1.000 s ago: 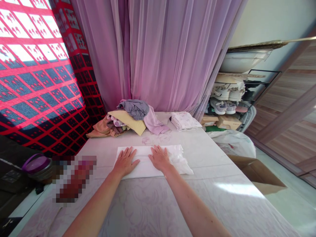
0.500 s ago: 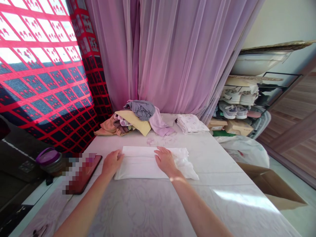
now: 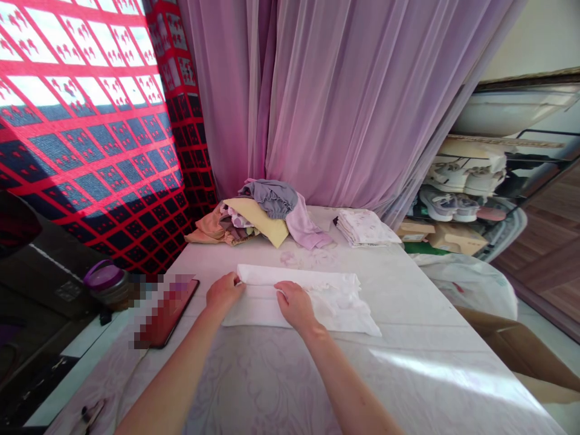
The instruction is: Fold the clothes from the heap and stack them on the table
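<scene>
1 white cloth (image 3: 259, 309) beneath right grip (image 3: 295, 305), hold unclear; left grip (image 3: 223, 291) pinches its edge.

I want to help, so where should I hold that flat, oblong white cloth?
Probably take the flat, oblong white cloth by its far-left corner, coming from the left: that corner looks raised, and the left hand seems to pinch there. Its ruffled right end looks floppier.

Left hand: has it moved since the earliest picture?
Yes. Judged against the yellow cloth, the left hand has shifted left, from lying flat on the white cloth to its left edge.
</scene>
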Demonstrator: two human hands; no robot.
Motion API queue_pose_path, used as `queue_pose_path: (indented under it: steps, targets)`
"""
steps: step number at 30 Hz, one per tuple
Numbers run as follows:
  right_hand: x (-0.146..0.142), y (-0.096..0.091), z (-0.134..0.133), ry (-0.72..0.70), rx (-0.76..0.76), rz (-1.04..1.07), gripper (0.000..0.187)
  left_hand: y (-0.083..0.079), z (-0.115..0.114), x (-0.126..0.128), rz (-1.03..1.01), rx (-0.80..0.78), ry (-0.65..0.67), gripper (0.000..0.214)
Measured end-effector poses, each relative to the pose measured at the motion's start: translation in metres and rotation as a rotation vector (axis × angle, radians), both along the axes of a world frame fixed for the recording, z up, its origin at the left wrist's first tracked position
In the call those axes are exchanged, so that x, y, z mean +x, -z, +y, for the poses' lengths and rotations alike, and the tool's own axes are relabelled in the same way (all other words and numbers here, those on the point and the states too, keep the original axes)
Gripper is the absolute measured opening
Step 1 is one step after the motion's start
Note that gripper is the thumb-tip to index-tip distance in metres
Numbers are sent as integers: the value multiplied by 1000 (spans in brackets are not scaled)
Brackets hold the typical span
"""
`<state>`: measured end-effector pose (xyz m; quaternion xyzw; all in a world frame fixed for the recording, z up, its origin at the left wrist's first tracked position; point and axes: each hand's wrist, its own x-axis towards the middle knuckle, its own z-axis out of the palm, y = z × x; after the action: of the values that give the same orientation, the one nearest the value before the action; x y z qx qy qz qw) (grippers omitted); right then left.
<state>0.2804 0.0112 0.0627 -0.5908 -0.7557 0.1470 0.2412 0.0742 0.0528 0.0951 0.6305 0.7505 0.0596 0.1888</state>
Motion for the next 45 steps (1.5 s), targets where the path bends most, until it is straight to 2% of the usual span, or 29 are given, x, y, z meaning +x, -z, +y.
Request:
queue_pose_path:
  steps: [2, 5, 8, 11, 13, 16, 18, 22, 26, 29, 32, 36, 41, 45]
  targets:
    - [0, 0, 0, 1, 6, 20, 37, 5, 1, 0, -95, 25, -33, 23]
    - [-9, -4, 5, -17, 26, 81, 41, 10, 2, -5, -370, 5, -101, 31]
    - [-29, -11, 13, -72, 29, 127, 45, 10, 0, -10, -594, -60, -82, 35]
    - [-49, -20, 21, -81, -50, 162, 45, 6, -7, -12, -951, -159, -60, 37]
    - [-58, -25, 25, -41, -145, 226, 42, 4, -12, -10, -1139, -190, -111, 41]
    - [-63, -32, 27, 12, -275, 365, 39, 3, -17, -5, -1195, -170, -182, 41]
    - [-60, -35, 26, 15, -321, 449, 36, 1, -17, 2, -1248, -177, -170, 38]
    - [-48, -33, 25, 55, -272, 572, 31, -4, -19, 25, -1372, -248, -106, 30]
    - [-27, -25, 27, 183, -242, 640, 26, -13, -22, 48, -1424, -294, -104, 29]
    - [-2, -22, 27, 254, -231, 703, 27, -15, -24, 54, -1394, -237, -147, 28]
    - [34, -23, 23, 296, -208, 766, 31, -11, -25, 53, -1320, -175, -196, 24]
    - [92, -29, 14, 364, -236, 808, 33, -4, -29, 50, -1263, -196, -250, 19]
    - [153, -31, 1, 432, -321, 793, 30, -1, -36, 59, -1233, -294, -210, 21]
    - [182, -19, -6, 476, -341, 706, 27, 1, -39, 74, -1172, -367, -138, 26]
